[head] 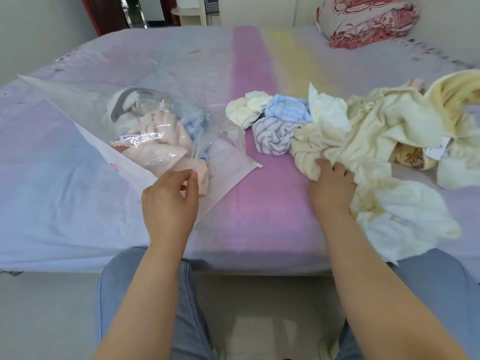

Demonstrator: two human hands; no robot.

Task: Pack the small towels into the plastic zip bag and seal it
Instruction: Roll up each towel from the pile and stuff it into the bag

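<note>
Pastel-striped bedsheet [249, 74], floral pillow [363, 19] behind

No words or numbers can be read here. A small white sticker [141, 138] sits on the clear plastic bag [78, 105], and it has tiny dark print, but the print is too small and blurry to make out. A white tag [439, 149] hangs on a cream towel [363, 131]; its marks are too blurry to read as well.
</note>
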